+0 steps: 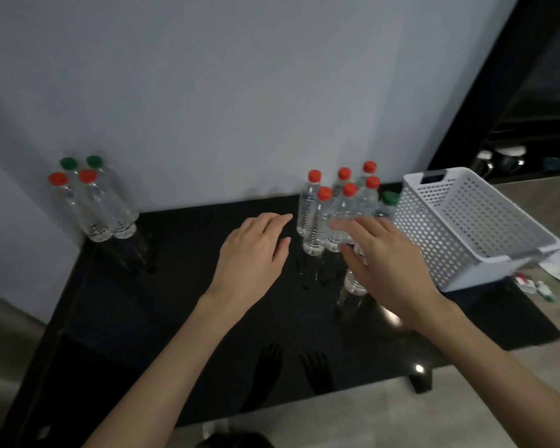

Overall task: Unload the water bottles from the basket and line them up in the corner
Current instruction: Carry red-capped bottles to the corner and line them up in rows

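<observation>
Four clear water bottles, two green-capped and two red-capped, stand together in the left corner of the black table against the white wall. Several more bottles, mostly red-capped, stand clustered at mid-table. A green-capped bottle stands beside the white perforated basket, which sits tilted at the right. My right hand grips one bottle at the front of the cluster, thumb and fingers on either side; only its base shows below the hand. My left hand hovers open just left of the cluster, touching nothing.
Small packets and paper lie on the surface right of the basket. A dark shelf with cups stands behind it. The table's front edge runs along the bottom, with grey floor beyond.
</observation>
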Motion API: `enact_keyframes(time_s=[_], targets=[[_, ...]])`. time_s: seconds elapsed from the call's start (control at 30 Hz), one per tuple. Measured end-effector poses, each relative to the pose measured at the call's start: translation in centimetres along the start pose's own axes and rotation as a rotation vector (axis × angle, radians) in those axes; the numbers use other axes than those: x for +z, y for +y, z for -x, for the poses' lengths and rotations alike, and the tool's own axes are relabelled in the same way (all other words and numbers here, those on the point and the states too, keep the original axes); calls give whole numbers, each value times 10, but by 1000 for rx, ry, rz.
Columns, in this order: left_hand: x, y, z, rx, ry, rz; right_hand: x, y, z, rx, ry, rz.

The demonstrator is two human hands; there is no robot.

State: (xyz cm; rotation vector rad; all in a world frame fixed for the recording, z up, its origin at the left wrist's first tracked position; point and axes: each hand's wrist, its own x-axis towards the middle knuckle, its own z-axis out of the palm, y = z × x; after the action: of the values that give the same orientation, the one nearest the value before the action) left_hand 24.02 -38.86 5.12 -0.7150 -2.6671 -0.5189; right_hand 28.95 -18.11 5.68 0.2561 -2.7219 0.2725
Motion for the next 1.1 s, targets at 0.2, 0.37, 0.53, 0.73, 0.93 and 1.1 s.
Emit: enact_keyframes(time_s=[0.2,0.37,0.53,0.73,0.93,1.1], targets=[[7,63,-14,32,1,20,-35,62,29,57,-6,-70],[22,78,-40,17,-10,44,-38,96,20,101,3,-135],[58,70,-78,-33,-51,70,-20,134,-8,129,-15,-164],[107,45,-125,-166,-93,141,7,168,-68,102,-153,-180],[147,26,-162,-283,-130,179,41,177,-132,-17,-296,-195],[167,22,-173,-348,-140,150,80,187,-160,-114,-344,-182]])
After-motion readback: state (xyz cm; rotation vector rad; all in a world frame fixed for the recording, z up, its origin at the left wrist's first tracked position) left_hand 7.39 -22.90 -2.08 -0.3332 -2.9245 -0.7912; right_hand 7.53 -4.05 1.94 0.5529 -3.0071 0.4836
